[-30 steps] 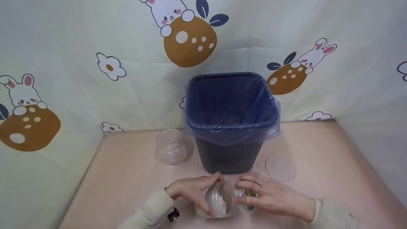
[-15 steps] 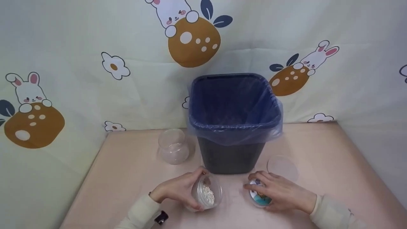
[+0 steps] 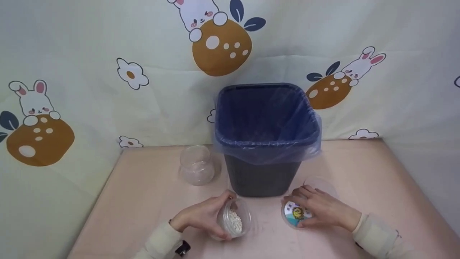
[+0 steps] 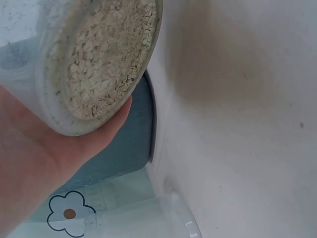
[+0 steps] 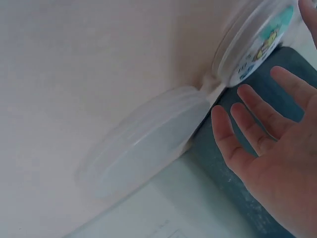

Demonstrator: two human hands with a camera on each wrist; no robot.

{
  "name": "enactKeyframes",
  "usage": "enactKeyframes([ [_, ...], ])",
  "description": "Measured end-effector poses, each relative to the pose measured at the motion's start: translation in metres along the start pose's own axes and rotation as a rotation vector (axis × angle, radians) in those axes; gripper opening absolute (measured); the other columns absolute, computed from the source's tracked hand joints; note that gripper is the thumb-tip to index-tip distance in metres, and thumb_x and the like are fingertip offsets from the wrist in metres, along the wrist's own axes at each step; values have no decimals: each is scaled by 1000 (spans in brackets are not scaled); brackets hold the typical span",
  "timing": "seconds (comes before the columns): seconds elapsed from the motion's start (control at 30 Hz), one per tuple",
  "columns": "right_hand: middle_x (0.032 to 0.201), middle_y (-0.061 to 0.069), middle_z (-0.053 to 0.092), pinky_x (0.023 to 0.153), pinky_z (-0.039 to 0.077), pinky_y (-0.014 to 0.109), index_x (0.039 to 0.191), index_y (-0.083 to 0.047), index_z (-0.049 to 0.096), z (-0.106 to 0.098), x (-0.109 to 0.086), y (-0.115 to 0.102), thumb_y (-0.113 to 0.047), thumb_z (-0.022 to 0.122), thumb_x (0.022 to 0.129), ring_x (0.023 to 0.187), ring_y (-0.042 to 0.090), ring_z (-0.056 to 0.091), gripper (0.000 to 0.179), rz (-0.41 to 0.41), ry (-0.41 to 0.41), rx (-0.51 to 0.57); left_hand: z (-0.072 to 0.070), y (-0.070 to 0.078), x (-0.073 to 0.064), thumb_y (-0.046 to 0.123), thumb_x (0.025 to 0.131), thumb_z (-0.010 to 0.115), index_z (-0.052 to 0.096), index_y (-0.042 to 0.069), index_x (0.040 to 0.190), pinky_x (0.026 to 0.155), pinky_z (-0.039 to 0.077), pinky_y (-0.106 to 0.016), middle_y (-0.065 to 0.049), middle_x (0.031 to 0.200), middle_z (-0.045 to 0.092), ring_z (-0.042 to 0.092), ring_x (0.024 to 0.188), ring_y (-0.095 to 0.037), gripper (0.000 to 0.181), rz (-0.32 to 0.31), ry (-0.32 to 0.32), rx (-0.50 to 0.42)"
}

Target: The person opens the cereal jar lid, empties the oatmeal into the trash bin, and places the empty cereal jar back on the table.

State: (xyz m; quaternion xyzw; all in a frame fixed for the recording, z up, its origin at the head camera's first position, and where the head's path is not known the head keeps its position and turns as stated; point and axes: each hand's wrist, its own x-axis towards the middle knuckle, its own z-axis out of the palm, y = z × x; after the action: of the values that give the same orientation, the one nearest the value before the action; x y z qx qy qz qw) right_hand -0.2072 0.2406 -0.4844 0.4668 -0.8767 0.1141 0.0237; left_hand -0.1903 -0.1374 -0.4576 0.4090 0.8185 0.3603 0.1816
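Note:
My left hand (image 3: pixel 205 216) grips a clear plastic jar (image 3: pixel 245 213) by its side, thumb and fingers on opposite sides. Tilted, the jar faces its open mouth up and to the right. Pale flakes (image 4: pixel 111 62) lie inside, seen through its base in the left wrist view. A round lid (image 3: pixel 294 214) with a white, teal and yellow picture label rests on the table to the right of the jar. My right hand (image 3: pixel 323 208) hovers over that lid. In the right wrist view its fingers (image 5: pixel 262 114) are spread and loose beside the lid (image 5: pixel 257 44).
A dark bin (image 3: pixel 260 176) with a bluish plastic liner stands behind both hands. Left of it is a clear rounded jar (image 3: pixel 197 169). A translucent disc-shaped lid (image 3: pixel 321 182) lies to the right, partly behind my right hand. Patterned cloth (image 3: pixel 161 108) hangs around the table.
The labelled lid has gone from the jar's mouth rightward onto the table, and my right fingers have loosened from it. My left hand has shifted slightly left with the jar.

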Motion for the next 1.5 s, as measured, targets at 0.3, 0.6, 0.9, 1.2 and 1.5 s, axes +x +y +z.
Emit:
enactKeyframes([
  [0.3,107,11,61,83,47,46,111,-1,65,-40,-8,25,-13,75,80,101,30,55,34,75,55,18,0,0,-3,30,65,89,36,9,126,95,42,-31,-9,118,56,55,106,-15,84,-20,12,27],
  [0.6,107,12,65,81,50,47,110,0,66,-96,1,39,-10,67,89,100,31,60,24,238,93,31,3,-1,-6,30,65,90,35,8,125,96,42,-32,-14,118,56,55,108,-18,84,-6,18,19],
  [0.9,96,9,66,73,52,45,101,-1,66,-153,29,44,3,59,91,88,24,64,13,234,309,76,5,-2,-8,31,65,90,36,8,125,95,43,-31,-13,117,56,55,106,-16,84,-7,19,20],
  [1.2,97,16,69,75,45,46,104,1,67,-210,64,31,-12,55,98,91,32,64,19,350,445,135,3,0,-10,32,65,90,36,9,125,95,42,-31,-11,117,56,55,106,-16,84,-22,9,31],
  [1.5,94,16,70,75,52,46,103,3,69,-223,90,31,-20,63,93,85,29,67,26,407,298,136,6,-1,-12,33,64,90,36,12,126,94,42,-30,-8,116,55,54,105,-13,85,-41,6,17],
])
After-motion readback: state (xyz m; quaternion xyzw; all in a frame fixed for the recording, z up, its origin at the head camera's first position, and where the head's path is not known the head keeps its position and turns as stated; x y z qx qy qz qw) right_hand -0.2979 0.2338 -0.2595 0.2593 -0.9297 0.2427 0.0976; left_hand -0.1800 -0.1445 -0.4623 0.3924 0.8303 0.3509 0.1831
